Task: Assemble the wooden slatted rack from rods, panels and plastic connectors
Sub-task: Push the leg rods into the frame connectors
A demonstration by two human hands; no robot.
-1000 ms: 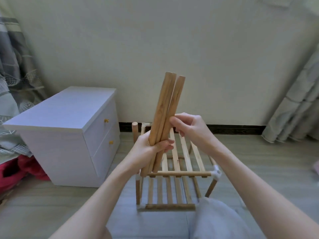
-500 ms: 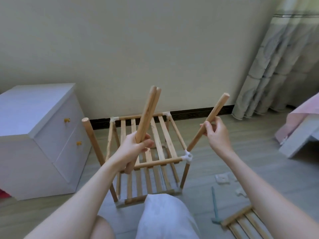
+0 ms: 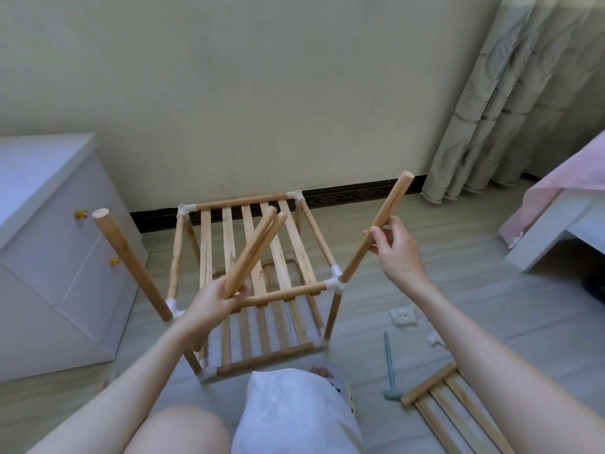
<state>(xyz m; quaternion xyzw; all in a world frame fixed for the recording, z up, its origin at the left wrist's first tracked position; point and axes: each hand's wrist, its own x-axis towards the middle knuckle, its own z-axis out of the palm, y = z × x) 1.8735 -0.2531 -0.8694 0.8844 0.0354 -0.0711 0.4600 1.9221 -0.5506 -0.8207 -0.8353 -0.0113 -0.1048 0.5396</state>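
Left hand (image 3: pixel 214 301) gripped two loose round wooden rods (image 3: pixel 253 250); right hand (image 3: pixel 397 253) pinched the slanted rod (image 3: pixel 376 226) seated in the rack's (image 3: pixel 258 257) white plastic corner connector (image 3: pixel 335 283), frame centre. Grey plank floor (image 3: pixel 425 290) beneath.

No readable text, labels, brands or numbers anywhere in view.

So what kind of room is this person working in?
Most likely a bedroom at home. A white drawer cabinet stands against the wall, long curtains hang to the floor, and what looks like a bed with pink bedding sits at the right edge.
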